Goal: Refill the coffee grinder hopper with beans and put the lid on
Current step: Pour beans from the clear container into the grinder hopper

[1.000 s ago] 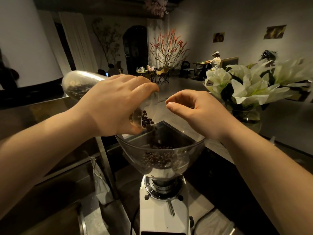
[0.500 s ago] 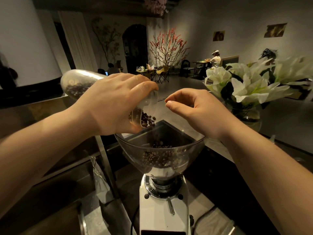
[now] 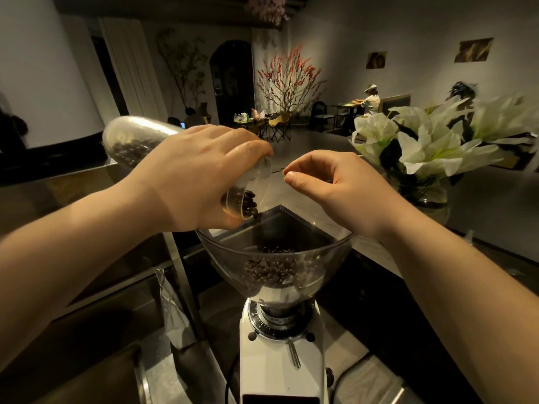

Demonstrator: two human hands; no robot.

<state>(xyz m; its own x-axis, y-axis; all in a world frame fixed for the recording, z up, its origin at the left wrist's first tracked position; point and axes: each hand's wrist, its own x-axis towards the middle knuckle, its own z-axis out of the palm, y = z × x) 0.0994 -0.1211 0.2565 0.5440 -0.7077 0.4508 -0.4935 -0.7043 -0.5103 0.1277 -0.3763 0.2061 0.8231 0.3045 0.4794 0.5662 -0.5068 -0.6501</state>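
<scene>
A: Where's the hopper (image 3: 274, 258)?
B: Atop the white grinder (image 3: 281, 357), lidless, beans (image 3: 274, 269) pooled inside.
A: And each grip?
B: Left hand (image 3: 192, 179) wraps a tilted clear tube (image 3: 131, 141), its mouth over the hopper; right hand (image 3: 335, 188) hovers beside it, loosely curled, holding nothing.

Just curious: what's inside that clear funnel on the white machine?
Dark coffee beans lie in the hopper, filling only its lower part. The outlet beneath them is covered by the pile, so it cannot be seen.
</scene>
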